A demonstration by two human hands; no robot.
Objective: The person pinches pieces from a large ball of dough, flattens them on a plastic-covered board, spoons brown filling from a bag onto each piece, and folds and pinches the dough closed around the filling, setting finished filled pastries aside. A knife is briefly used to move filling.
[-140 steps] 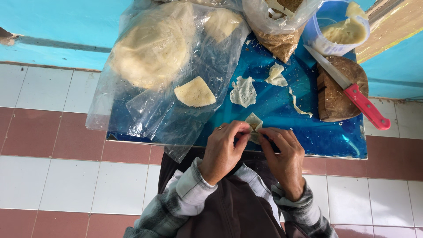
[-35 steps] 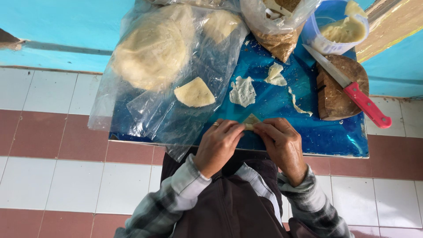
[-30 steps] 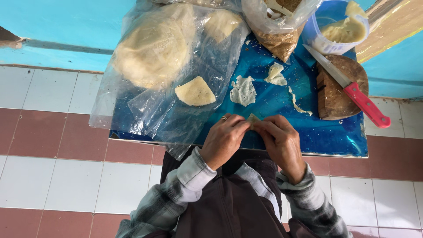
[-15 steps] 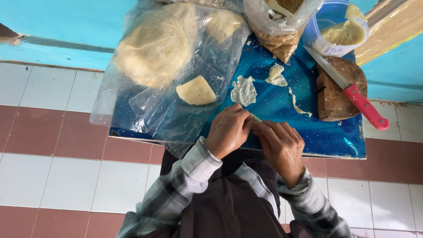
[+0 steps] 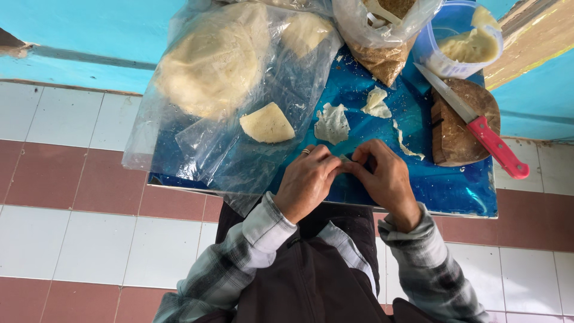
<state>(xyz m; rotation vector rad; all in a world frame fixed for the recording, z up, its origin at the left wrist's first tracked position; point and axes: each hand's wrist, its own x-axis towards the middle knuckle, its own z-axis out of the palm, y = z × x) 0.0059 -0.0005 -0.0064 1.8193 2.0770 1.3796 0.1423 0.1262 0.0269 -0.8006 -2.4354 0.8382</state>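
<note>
My left hand (image 5: 308,182) and my right hand (image 5: 382,179) meet fingertip to fingertip over the near edge of a blue board (image 5: 454,188). Together they pinch a small pale piece of dough (image 5: 345,160), which is almost hidden between the fingers. A ring sits on a finger of my left hand. Just beyond the hands lie a thin torn dough scrap (image 5: 332,122), a smaller scrap (image 5: 376,103) and a narrow strip (image 5: 406,143). A wedge-shaped dough sheet (image 5: 267,124) rests on clear plastic to the left.
A large round dough stack (image 5: 209,60) lies in a clear plastic bag at far left. A bag of brown filling (image 5: 382,54), a tub of pale paste (image 5: 466,45) and a red-handled knife (image 5: 478,125) on a round wooden block (image 5: 463,134) stand at the right. Tiled floor below.
Both hands have shifted slightly away from me onto the board. The small dough piece, earlier visible flat between the fingertips, is now folded in and mostly covered by the fingers.
</note>
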